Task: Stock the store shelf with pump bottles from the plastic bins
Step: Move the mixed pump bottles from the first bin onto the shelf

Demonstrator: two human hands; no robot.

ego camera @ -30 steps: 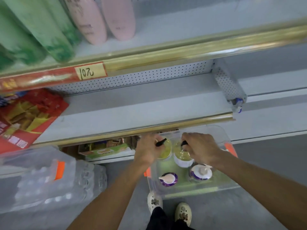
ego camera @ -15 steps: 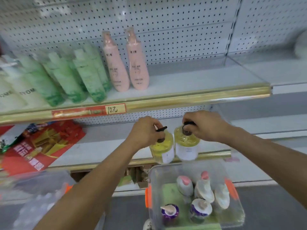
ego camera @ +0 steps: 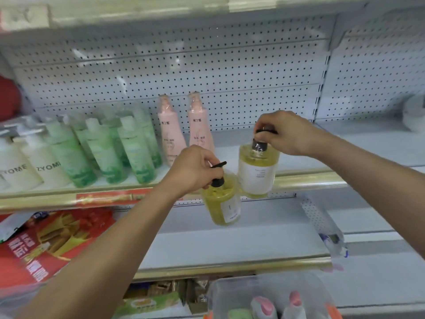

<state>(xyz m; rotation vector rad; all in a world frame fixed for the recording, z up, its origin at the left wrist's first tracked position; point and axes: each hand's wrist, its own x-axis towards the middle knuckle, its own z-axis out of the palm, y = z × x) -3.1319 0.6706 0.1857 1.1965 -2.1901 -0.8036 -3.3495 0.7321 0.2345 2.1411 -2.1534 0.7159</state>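
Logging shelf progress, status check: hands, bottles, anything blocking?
Left hand grips the lower yellow pump bottle by its pump. Right hand grips the higher yellow pump bottle, at shelf-edge height. Neither shelved yet. Shelf right of pink bottles open.

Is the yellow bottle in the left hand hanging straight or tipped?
Tipped. The left hand holds the yellow bottle by its black pump, and its base swings out to the right, off vertical.

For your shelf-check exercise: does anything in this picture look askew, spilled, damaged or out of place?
Only one thing: the yellow bottle in the left hand hangs tilted, held by its black pump. The right hand holds its yellow bottle nearly upright. Nothing looks spilled or damaged.
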